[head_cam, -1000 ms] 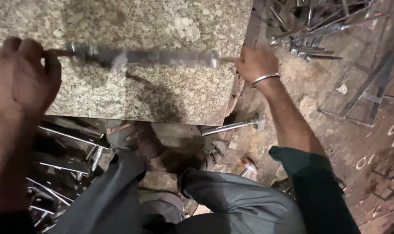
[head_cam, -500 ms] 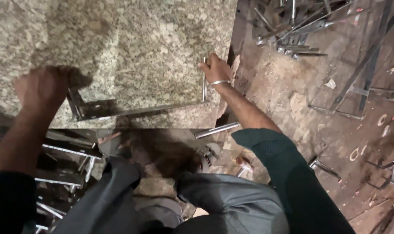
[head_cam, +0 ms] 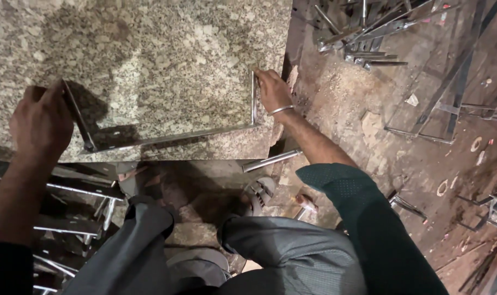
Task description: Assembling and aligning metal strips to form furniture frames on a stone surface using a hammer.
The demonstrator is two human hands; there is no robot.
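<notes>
The speckled grey granite slab (head_cam: pixel 150 71) fills the upper left, and on it lies a thin U-shaped steel frame (head_cam: pixel 172 135). Half a second ago the frame's long bar sat nearer the slab's front edge; now it lies further onto the stone, and both hands have shifted with it.

The left hand (head_cam: pixel 40 123) is closed around the frame's left upright, fingers wrapped and thumb on top. The right hand (head_cam: pixel 271 90), a metal bangle (head_cam: pixel 280 110) at its wrist, pinches the right upright with its fingertips.

Beyond the right fingers, a heap of cut steel bars (head_cam: pixel 363 33) lies on the dirt floor (head_cam: pixel 357 109); below the left fingers, more steel bars (head_cam: pixel 68 191) crowd under the slab. A short steel tube (head_cam: pixel 270 160) lies just past the slab's front edge.

The frame's long axis runs left to right, rising slightly towards the right fingers, both uprights pointing away from the person.
</notes>
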